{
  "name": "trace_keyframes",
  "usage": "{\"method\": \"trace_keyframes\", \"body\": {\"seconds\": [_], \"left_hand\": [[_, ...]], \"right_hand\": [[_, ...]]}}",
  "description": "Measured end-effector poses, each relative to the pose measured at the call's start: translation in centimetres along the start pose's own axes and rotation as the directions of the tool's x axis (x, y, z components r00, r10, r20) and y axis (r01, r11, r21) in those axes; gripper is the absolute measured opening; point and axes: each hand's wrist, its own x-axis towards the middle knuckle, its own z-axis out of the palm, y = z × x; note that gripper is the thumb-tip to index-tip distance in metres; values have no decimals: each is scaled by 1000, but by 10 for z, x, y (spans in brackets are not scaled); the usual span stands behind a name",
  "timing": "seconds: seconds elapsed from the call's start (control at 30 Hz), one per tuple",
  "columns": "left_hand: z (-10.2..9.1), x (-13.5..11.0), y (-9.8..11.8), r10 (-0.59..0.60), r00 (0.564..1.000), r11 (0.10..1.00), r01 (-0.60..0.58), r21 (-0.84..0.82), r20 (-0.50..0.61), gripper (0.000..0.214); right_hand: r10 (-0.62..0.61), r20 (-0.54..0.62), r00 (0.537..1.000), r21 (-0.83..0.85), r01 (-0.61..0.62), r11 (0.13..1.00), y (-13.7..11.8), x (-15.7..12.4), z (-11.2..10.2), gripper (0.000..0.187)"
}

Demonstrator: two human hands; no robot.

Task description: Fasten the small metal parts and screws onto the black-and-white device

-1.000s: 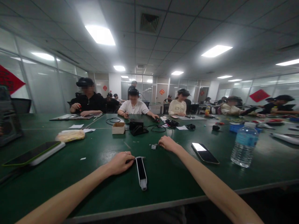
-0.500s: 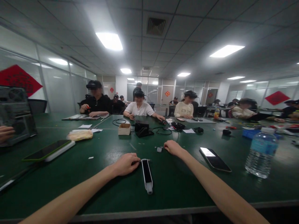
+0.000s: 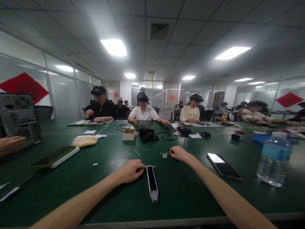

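My left hand rests on the green table with curled fingers, its fingertips at the far end of a slim white device with a long black panel and a grey tip. A thin rod-like piece lies across that end, by my fingers; whether they grip it is hard to see. Farther forward, my right hand is closed, fingertips pressed together and down at the table beside a small grey metal part. Tiny bits lie around this part. Anything pinched in the right fingers is too small to make out.
A phone and a water bottle stand to the right. On the left are a green-edged phone, a wrapped item and a computer case with another person's hand. A small box sits ahead; co-workers sit opposite.
The whole view has shifted slightly, so everything appears a little lower and farther right. Both my hands keep nearly the same place beside the device and the small parts.
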Motion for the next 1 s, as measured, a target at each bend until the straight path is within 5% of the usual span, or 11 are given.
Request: {"method": "trace_keyframes", "body": {"seconds": [1.0], "left_hand": [[6,2,-5,35,998,999,-33,36,-50,24]], "right_hand": [[16,-23,1000,-58,-17,998,-5,0,-2,21]]}}
